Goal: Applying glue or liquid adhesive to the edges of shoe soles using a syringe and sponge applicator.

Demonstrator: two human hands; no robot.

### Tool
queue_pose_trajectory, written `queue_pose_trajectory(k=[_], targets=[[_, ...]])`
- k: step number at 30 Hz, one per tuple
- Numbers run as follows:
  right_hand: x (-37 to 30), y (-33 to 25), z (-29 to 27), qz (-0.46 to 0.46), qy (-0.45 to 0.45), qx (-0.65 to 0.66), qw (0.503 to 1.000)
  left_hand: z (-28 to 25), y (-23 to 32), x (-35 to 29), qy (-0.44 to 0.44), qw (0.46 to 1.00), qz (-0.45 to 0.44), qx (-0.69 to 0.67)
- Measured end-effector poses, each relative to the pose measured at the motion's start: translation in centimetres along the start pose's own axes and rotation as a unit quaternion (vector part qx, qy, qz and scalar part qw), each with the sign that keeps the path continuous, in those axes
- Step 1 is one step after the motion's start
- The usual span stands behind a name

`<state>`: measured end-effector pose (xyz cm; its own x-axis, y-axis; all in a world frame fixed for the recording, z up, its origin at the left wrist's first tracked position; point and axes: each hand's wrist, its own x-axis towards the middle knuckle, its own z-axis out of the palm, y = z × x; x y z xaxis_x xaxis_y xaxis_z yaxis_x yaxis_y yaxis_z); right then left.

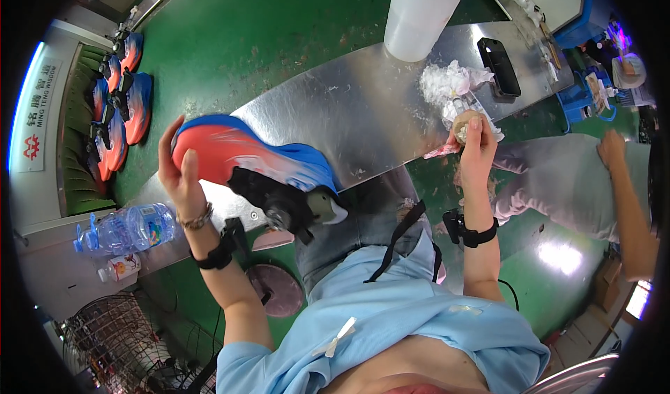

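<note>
A running shoe (pixel 241 146), orange-red at the toe and blue toward the heel and along its far edge, lies tilted at the near edge of the metal bench. My left hand (pixel 183 177) grips its toe end, thumb on the near side and fingers round the tip. A black fitting (pixel 269 197) with a metal part sticks out of the shoe opening toward me. Farther right, my right hand (pixel 474 146) pinches a roundish beige wad (pixel 465 123), whose material I cannot make out. Just beyond it lies crumpled white tissue or cloth (pixel 450 83).
On the metal bench (pixel 328 94) stand a white plastic container (pixel 422 17) and a black phone (pixel 499 66). Similar shoes (pixel 125 104) sit on a green rack at left. Clear bottles (pixel 136 228) lie near my left forearm. Another person (pixel 579 177) is close at right.
</note>
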<state>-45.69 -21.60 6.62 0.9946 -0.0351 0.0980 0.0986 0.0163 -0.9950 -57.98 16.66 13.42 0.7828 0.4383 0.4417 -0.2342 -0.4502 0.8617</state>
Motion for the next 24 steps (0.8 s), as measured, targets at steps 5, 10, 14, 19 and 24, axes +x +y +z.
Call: queue_pose_trajectory(k=[5,10,14,19,24], targets=[[-0.5,-4.5,1.7,-0.024,-0.118,0.135,0.983,5.5,2.8,2.2,-0.156,0.975,0.111,-0.112],[-1.9,-12.0,4.7,-0.006,-0.321,0.324,0.890,7.5,4.2,3.4,-0.193,0.958,0.177,-0.117],[-0.2,-12.9,5.1,0.058,-0.472,0.311,0.823,7.5,4.1,3.9,-0.244,0.940,0.229,-0.068],[0.8,-12.1,6.5,0.089,-0.558,0.367,0.739,8.0,4.2,4.7,-0.261,0.930,0.253,-0.057],[1.3,-11.6,7.3,0.077,-0.552,0.345,0.755,8.4,3.7,5.2,-0.281,0.908,0.307,-0.057]])
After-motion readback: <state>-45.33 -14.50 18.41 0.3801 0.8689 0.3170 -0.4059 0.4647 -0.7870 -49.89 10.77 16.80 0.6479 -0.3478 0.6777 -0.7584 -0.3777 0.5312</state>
